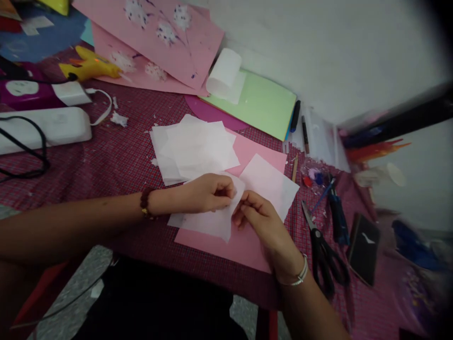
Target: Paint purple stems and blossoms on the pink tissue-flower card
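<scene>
A thin white paper sheet [211, 224] is between my hands, its upper right part lifted and curved. My left hand [203, 193] is closed, its thumb and fingers pinching the sheet near that lifted part. With curled fingers, my right hand [260, 216] pinches the sheet's right edge. Below lies a pink paper [244, 252] on the checked tablecloth. Several white sheets [198, 146] overlap in a loose stack just beyond my left hand. Another white sheet [271, 182] rests on the pink paper beyond my right hand.
Black-handled scissors [320, 255], a dark cutter [338, 212] and a dark notebook [364, 248] lie to the right. At the back are a paper roll [224, 73] and green paper [267, 101]. A yellow glue gun [90, 65] and white power strip [46, 127] occupy the left.
</scene>
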Tool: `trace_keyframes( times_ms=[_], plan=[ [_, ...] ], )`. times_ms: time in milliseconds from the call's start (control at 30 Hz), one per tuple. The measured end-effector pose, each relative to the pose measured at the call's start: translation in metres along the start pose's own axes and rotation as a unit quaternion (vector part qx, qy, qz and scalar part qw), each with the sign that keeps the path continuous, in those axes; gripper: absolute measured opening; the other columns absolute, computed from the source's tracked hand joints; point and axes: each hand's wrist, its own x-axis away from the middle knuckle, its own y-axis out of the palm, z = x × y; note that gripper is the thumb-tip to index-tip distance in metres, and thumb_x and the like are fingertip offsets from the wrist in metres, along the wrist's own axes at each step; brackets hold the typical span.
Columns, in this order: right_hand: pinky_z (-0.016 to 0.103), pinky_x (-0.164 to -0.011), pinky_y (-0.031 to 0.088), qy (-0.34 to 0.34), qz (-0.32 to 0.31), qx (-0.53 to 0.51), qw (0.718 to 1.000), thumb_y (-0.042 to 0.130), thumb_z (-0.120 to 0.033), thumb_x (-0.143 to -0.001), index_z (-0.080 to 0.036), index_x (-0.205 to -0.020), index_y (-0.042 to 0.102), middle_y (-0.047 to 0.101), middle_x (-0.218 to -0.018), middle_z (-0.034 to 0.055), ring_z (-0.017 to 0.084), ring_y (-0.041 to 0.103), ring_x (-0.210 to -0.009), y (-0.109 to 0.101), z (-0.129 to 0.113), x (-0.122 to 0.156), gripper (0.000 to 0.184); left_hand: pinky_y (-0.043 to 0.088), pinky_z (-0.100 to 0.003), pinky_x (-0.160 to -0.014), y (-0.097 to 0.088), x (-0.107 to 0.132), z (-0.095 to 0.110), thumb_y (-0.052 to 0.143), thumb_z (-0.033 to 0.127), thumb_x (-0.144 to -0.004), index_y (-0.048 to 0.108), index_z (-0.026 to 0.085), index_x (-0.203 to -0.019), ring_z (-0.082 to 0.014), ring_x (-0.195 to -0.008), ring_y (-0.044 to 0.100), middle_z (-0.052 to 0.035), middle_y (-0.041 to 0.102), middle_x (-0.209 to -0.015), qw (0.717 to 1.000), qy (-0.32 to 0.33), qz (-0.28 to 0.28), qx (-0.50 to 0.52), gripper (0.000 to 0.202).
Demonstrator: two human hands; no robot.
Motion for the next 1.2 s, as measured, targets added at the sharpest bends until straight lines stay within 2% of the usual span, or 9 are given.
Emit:
trace_keyframes(
  times_ms=[133, 267, 433, 533, 633, 700, 1000, 1200],
  plan=[
    [0.023, -0.05, 0.047, 0.015, -0.009, 0.005, 1.0, 0.053, -0.026, -0.086, -0.021, -0.081, 0.057, 0.061, -0.061, -0.0031, 0.01, 0.057, -0.051, 0.0, 0.0, 0.0, 0.008, 0.033, -0.025, -0.052, -0.001, 0.003, -0.009, 0.057, 0.019, -0.072, 0.061, 0.02, -0.066, -0.0106, -0.053, 0.045, 0.0019, 0.055, -0.058, 1.0, 0.014, -0.011, -0.023, 0.007],
    [0.025, -0.05, 0.048, 0.009, 0.028, -0.004, 1.0, 0.055, -0.032, -0.088, -0.024, -0.098, 0.053, 0.06, -0.062, -0.0045, 0.012, 0.057, -0.05, 0.003, -0.002, 0.0, 0.013, 0.033, -0.026, -0.054, 0.001, 0.005, -0.012, 0.055, 0.019, -0.077, 0.063, 0.021, -0.07, -0.0124, -0.056, 0.049, 0.0008, 0.06, -0.063, 0.996, 0.043, -0.013, -0.078, 0.011],
    [0.028, -0.053, 0.048, 0.021, 0.013, 0.013, 1.0, 0.048, -0.027, -0.091, -0.025, -0.108, 0.051, 0.058, -0.065, -0.0037, 0.013, 0.057, -0.053, 0.003, -0.005, 0.0, 0.017, 0.037, -0.025, -0.063, 0.003, 0.007, -0.003, 0.047, 0.019, -0.084, 0.065, 0.02, -0.086, -0.0144, -0.07, 0.055, -0.0009, 0.065, -0.078, 0.987, 0.039, -0.063, -0.14, 0.018],
    [0.029, -0.056, 0.048, 0.026, 0.001, 0.016, 1.0, 0.046, -0.025, -0.092, -0.025, -0.112, 0.05, 0.057, -0.065, -0.0037, 0.013, 0.057, -0.055, 0.002, -0.006, 0.001, 0.021, 0.034, -0.024, -0.06, 0.002, 0.007, 0.004, 0.048, 0.025, -0.086, 0.063, 0.017, -0.084, -0.0127, -0.066, 0.052, -0.0003, 0.062, -0.074, 0.988, 0.01, -0.049, -0.149, 0.016],
    [0.028, -0.056, 0.046, 0.029, 0.002, 0.023, 0.999, 0.048, -0.022, -0.09, -0.024, -0.11, 0.051, 0.057, -0.067, -0.0034, 0.013, 0.056, -0.058, 0.003, -0.007, 0.002, 0.02, 0.029, -0.024, -0.054, 0.001, 0.007, 0.005, 0.051, 0.034, -0.087, 0.059, 0.016, -0.076, -0.0107, -0.057, 0.046, 0.0013, 0.057, -0.065, 0.988, -0.007, -0.024, -0.155, 0.022],
    [0.027, -0.057, 0.046, 0.026, 0.014, 0.034, 0.999, 0.052, -0.02, -0.087, -0.024, -0.105, 0.052, 0.057, -0.07, -0.0028, 0.013, 0.056, -0.061, 0.004, -0.007, 0.002, 0.018, 0.026, -0.024, -0.052, 0.002, 0.007, 0.004, 0.052, 0.037, -0.086, 0.057, 0.016, -0.068, -0.0099, -0.054, 0.043, 0.0018, 0.054, -0.06, 0.986, 0.001, -0.034, -0.16, 0.028],
    [0.027, -0.054, 0.041, 0.002, 0.028, 0.079, 0.996, 0.059, -0.024, -0.083, -0.022, -0.092, 0.052, 0.055, -0.072, -0.0029, 0.011, 0.052, -0.06, 0.005, -0.004, 0.002, 0.011, 0.027, -0.024, -0.054, 0.008, 0.006, -0.007, 0.054, 0.02, -0.077, 0.059, 0.016, -0.064, -0.0093, -0.054, 0.045, 0.0017, 0.057, -0.059, 0.98, 0.05, -0.036, -0.187, 0.015],
    [0.026, -0.051, 0.039, -0.017, 0.025, 0.085, 0.996, 0.06, -0.026, -0.082, -0.022, -0.087, 0.05, 0.054, -0.067, -0.0042, 0.01, 0.051, -0.056, 0.005, -0.002, 0.0, 0.012, 0.027, -0.023, -0.052, 0.006, 0.006, -0.003, 0.057, 0.027, -0.076, 0.057, 0.015, -0.063, -0.008, -0.051, 0.042, 0.003, 0.052, -0.055, 0.982, 0.058, -0.036, -0.176, 0.017]
  ],
)
